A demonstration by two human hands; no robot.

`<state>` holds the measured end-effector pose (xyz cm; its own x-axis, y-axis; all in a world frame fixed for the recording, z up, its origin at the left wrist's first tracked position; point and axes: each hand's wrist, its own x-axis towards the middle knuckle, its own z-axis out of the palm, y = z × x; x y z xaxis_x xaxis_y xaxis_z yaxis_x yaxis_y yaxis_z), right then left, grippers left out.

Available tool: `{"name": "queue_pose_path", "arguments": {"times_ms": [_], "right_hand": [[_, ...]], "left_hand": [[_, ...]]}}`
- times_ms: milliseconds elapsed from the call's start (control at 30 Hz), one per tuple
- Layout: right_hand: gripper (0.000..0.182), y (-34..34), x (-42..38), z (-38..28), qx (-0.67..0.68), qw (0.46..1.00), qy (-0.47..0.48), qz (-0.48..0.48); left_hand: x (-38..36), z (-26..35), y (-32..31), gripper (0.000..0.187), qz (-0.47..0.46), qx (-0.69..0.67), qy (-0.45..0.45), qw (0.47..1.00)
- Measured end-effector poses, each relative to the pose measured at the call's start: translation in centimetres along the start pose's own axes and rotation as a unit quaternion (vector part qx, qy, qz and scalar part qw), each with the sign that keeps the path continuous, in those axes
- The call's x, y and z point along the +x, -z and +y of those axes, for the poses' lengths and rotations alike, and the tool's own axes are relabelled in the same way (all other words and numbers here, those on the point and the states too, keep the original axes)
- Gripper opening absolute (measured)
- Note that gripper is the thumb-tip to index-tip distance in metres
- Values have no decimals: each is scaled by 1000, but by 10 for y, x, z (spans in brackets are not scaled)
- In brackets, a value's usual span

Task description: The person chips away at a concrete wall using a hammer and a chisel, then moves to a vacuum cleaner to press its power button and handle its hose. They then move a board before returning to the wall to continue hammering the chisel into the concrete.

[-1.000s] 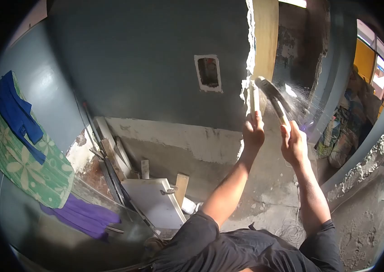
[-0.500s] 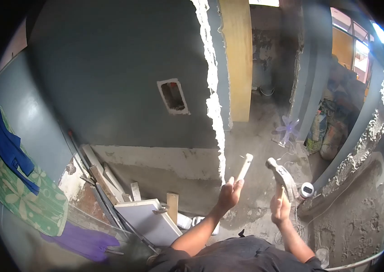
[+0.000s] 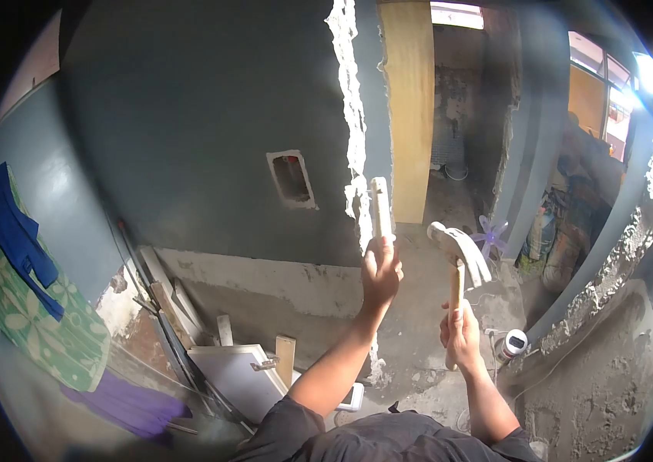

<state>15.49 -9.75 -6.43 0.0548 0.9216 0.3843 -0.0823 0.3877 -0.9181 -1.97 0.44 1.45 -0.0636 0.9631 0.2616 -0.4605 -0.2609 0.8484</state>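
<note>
My left hand (image 3: 380,269) is closed round a pale stick-like tool (image 3: 380,206), which points upward beside the rough white broken wall edge (image 3: 353,115). To its right, my right hand (image 3: 461,335) grips the wooden handle of a claw hammer (image 3: 457,248). The hammer's head is raised, with its face to the left and its claw curving down to the right. A gap separates the two tools. Whether the tip of the left tool touches the wall edge, I cannot tell.
A rectangular cut-out (image 3: 292,179) opens in the dark wall. Lower left are a white panel (image 3: 238,377), wood pieces (image 3: 284,358) and long rods. A green patterned cloth (image 3: 49,308) hangs at left. A white round container (image 3: 513,343) stands at right.
My left hand has moved up with the pale tool, which now stands more upright by the wall edge. My right hand has raised the hammer and shifted it slightly left.
</note>
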Motion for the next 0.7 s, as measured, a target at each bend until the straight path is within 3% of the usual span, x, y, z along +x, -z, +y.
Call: {"name": "queue_pose_path", "arguments": {"times_ms": [33, 100, 133, 267, 300, 333, 367, 400, 467, 500, 567, 633, 700], "right_hand": [[39, -5, 5, -3, 0, 1000, 2, -2], [44, -13, 19, -17, 0, 998, 63, -15], [59, -20, 26, -29, -31, 998, 59, -16], [63, -42, 65, -55, -50, 984, 170, -4], [63, -42, 77, -45, -51, 984, 172, -6], [57, -41, 94, -28, -100, 976, 191, -8], [53, -37, 105, -22, -150, 967, 208, -9], [49, -33, 113, -30, -282, 946, 159, -30], [48, -32, 107, -46, -231, 964, 134, -8], [47, -33, 108, -52, -176, 978, 109, 17], [51, -32, 99, -45, -55, 983, 178, 4], [66, -38, 99, -43, -71, 976, 207, 13], [63, -39, 112, -31, -182, 967, 181, -9]], "left_hand": [[3, 0, 0, 29, 26, -27, 20, 999], [5, -3, 5, 28, -19, -40, -18, 999], [4, -5, 2, 26, -2, -55, -16, 998], [9, -20, 5, 23, 32, -34, -18, 999], [12, -28, 9, 24, 23, -2, -72, 997], [15, -30, 11, 25, 14, 30, -127, 991], [10, -16, 1, 28, 68, 19, -28, 997], [12, -18, 2, 29, 74, 62, -57, 994], [14, -23, 3, 30, 76, 120, -83, 986], [25, -42, 18, 30, 53, 169, -150, 973], [44, -78, 34, 31, 41, 146, -228, 962], [28, -52, 17, 32, 59, 149, -204, 966], [20, -37, 8, 31, 111, 179, -71, 975]]}}
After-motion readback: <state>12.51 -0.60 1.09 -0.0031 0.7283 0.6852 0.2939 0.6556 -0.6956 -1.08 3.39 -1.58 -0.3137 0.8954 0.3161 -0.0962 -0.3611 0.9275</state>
